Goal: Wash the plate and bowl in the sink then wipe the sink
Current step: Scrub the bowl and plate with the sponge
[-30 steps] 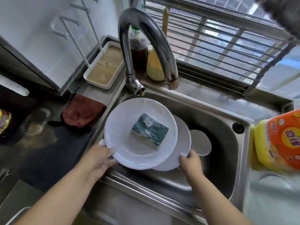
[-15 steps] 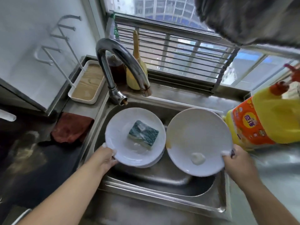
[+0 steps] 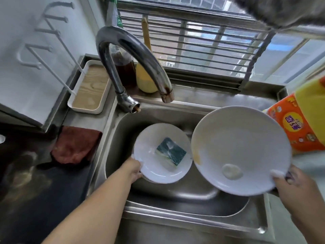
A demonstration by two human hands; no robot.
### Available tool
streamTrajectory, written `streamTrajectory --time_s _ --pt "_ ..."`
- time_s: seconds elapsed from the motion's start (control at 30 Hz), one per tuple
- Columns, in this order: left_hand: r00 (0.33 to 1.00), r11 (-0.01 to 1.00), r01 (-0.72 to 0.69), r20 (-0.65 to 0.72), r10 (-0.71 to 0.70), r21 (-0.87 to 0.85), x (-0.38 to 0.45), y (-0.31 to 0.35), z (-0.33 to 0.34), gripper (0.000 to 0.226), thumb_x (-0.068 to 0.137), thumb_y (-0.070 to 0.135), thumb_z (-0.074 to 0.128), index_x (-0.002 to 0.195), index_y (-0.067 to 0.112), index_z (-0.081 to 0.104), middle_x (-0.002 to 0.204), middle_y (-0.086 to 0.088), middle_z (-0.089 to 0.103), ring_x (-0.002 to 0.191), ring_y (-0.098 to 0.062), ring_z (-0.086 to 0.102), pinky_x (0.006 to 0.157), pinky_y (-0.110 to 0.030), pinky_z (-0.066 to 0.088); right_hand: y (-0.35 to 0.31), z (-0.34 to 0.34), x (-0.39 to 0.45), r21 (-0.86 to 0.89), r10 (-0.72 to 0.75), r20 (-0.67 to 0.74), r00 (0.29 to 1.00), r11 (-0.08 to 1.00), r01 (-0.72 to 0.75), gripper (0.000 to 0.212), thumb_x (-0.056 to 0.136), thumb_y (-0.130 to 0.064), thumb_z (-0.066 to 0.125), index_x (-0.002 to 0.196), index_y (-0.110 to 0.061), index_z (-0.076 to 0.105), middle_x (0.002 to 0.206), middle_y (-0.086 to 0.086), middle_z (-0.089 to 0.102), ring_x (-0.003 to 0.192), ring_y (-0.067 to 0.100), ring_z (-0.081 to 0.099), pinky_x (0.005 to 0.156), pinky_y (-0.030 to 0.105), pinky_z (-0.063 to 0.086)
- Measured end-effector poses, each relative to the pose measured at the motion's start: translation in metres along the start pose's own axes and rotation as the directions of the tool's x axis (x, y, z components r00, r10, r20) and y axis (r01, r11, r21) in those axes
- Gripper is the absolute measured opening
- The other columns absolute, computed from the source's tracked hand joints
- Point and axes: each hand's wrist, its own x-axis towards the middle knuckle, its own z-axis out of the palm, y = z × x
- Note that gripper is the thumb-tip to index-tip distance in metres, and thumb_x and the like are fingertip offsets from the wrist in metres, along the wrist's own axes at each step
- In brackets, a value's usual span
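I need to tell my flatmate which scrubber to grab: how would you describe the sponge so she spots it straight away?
Start at the steel sink under the curved tap. The left hand holds a small white dish over its left half, and the sponge lies in it. It is the only dark green, rectangular thing among white crockery, with a pale underside and suds on top.

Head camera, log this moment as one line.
left hand: holds bowl in sink | sponge: in bowl | right hand: holds plate, soap blob | faucet: off
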Motion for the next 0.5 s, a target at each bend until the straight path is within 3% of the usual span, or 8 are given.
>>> streamTrajectory --time_s 0.07,0.1,0.17,0.2,0.37,0.5 --pt "0.999 0.999 0.037 -0.02 -0.036 0.015 0.009 -0.002 0.001 0.043 0.095 -0.011 0.028 0.127 0.012 0.046 0.122 -0.013 0.059 0.098 -0.028 0.057 0.081 -0.044 0.05 0.008 0.0 -0.002 0.035 0.028 0.008 1.0 0.999 -0.028 0.02 0.088 -0.026 0.063 0.091 -0.046 0.063 0.081 -0.003 0.07 0.082 0.027 0.069 0.072 0.05 0.058" --pt "0.998 0.999 0.049 -0.026 -0.049 0.022 0.012 -0.003 0.002 0.044 0.095 -0.01 0.028 0.13 0.011 0.045 0.125 -0.014 0.059 0.098 -0.028 0.056 0.082 -0.044 0.049 0.028 -0.001 0.007 0.041 0.058 0.026 0.998 0.997 -0.059 0.015 0.082 -0.048 0.066 0.096 -0.043 0.062 0.086 -0.001 0.07 0.083 0.028 0.069 0.071 0.053 0.057" --pt "0.998 0.998 0.056 -0.033 -0.055 0.036 0.017 -0.004 0.001 0.046 0.095 -0.01 0.028 0.132 0.011 0.045 0.127 -0.015 0.058 0.097 -0.028 0.056 0.083 -0.043 0.049 0.062 -0.005 0.017 0.049 0.05 0.015 0.999 0.998 -0.051 0.076 0.05 -0.088 0.058 0.103 -0.034 0.061 0.09 0.001 0.071 0.085 0.026 0.07 0.069 0.054 0.056" --pt "0.998 0.997 0.06 -0.033 -0.059 0.043 0.02 -0.006 0.0 0.046 0.095 -0.01 0.029 0.132 0.012 0.046 0.126 -0.015 0.059 0.097 -0.028 0.056 0.082 -0.043 0.049 0.074 -0.003 0.021 0.048 0.064 0.006 0.998 0.997 -0.064 0.09 0.039 -0.095 0.054 0.104 -0.033 0.06 0.091 0.001 0.071 0.085 0.024 0.07 0.068 0.054 0.055" --pt "0.995 0.992 0.088 -0.054 -0.084 0.093 0.026 -0.01 -0.007 0.042 0.094 -0.009 0.031 0.118 0.02 0.049 0.106 -0.007 0.062 0.078 -0.021 0.061 0.064 -0.036 0.052 0.071 0.0 0.019 0.09 0.104 0.019 0.994 0.99 -0.105 0.099 0.029 -0.096 0.055 0.102 -0.03 0.062 0.094 0.007 0.071 0.083 0.024 0.07 0.065 0.057 0.054" --pt "0.993 0.978 0.079 -0.098 -0.061 0.192 0.041 -0.015 -0.004 0.033 0.092 -0.001 0.042 0.119 0.012 0.054 0.112 -0.012 0.066 0.091 -0.029 0.065 0.07 -0.041 0.058 0.058 0.009 0.01 0.109 0.133 0.038 0.99 0.985 -0.136 0.095 0.024 -0.097 0.054 0.097 -0.036 0.063 0.095 0.01 0.07 0.084 0.029 0.068 0.072 0.055 0.056"
